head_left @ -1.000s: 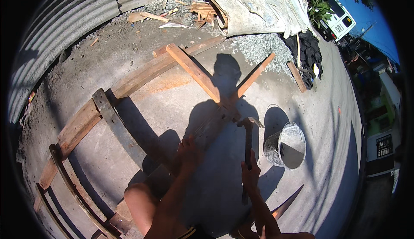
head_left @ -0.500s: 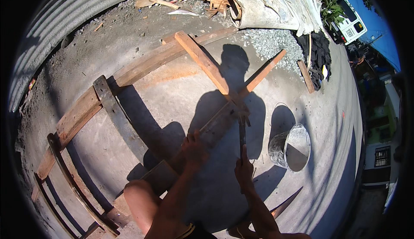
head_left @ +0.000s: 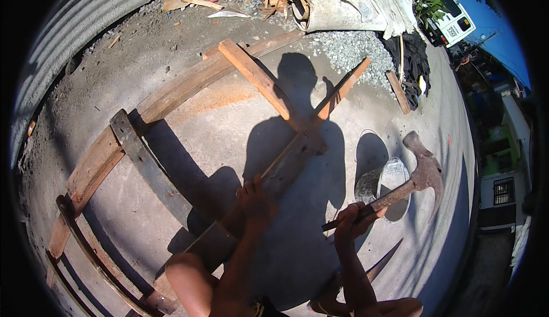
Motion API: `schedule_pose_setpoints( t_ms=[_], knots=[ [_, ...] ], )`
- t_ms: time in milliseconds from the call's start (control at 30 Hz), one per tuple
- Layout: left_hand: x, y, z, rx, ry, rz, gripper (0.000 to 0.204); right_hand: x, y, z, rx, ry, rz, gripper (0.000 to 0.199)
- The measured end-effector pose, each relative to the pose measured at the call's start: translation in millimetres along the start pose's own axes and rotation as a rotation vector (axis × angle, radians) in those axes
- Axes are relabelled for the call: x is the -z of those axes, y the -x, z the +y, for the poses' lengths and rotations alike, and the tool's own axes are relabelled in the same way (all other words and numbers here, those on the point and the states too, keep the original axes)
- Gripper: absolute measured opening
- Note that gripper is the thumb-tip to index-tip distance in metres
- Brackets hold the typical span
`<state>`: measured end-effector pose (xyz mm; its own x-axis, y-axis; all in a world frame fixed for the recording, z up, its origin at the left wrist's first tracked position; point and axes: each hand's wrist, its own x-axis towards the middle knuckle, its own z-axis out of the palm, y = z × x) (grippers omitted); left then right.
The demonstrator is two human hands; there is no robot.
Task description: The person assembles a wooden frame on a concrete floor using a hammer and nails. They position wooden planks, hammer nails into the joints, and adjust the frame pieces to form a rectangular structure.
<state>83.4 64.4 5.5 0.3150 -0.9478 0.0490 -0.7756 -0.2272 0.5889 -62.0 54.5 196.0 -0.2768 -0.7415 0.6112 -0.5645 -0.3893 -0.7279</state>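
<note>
My right hand [head_left: 352,221] is raised at the right, closed round the handle of a rusty claw hammer [head_left: 426,173]; the hammer head is up in the air, in front of the bucket. My left hand [head_left: 257,203] grips a weathered wooden plank [head_left: 289,168], its fingers bent over the plank's edge. At the plank's far end two narrower wood pieces meet in a V: a left one [head_left: 251,76] and a right one [head_left: 347,88]. My shadow falls over this joint, so any nail there cannot be made out.
A large wooden frame with a long beam [head_left: 183,92] and a dark crosspiece [head_left: 150,151] lies at the left. A bucket [head_left: 374,185] stands at the right. Beyond are gravel [head_left: 349,54], a pale sheet [head_left: 349,2], a loose wood block [head_left: 398,92] and a corrugated metal wall [head_left: 74,36].
My right hand has swung the hammer up and to the right, away from the joint of the wood pieces. My left hand stays on the plank. The view has shifted slightly.
</note>
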Motion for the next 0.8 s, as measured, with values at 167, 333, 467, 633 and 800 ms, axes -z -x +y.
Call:
schedule_pose_setpoints(
  t_ms=[167, 333, 467, 633, 800],
  knots=[
    [1.3, -8.4, 10.4, 0.037, -0.043, -0.035, 0.078, 79.7, 122.3, 106.0, -0.436, 0.22, -0.575, 0.067],
    [16.1, 0.1, 11.9, 0.021, -0.062, -0.234, 0.099, 134.2, -67.4, -50.4, -0.086, -0.099, 0.036, 0.072],
    [12.9, 5.9, 5.2, 0.051, -0.029, -0.294, 0.111, 131.9, -168.2, -100.9, 0.341, -0.674, 0.284, 0.032],
    [-4.8, 3.9, -4.6, 0.048, -0.18, -0.274, 0.121, 90.3, 18.9, 67.6, -0.182, 0.605, -1.014, 0.077],
    [-7.8, 8.8, -4.8, -0.032, -0.364, -0.297, 0.129, 156.7, 126.9, 147.9, -0.406, 0.185, -0.518, 0.07]
  ],
)
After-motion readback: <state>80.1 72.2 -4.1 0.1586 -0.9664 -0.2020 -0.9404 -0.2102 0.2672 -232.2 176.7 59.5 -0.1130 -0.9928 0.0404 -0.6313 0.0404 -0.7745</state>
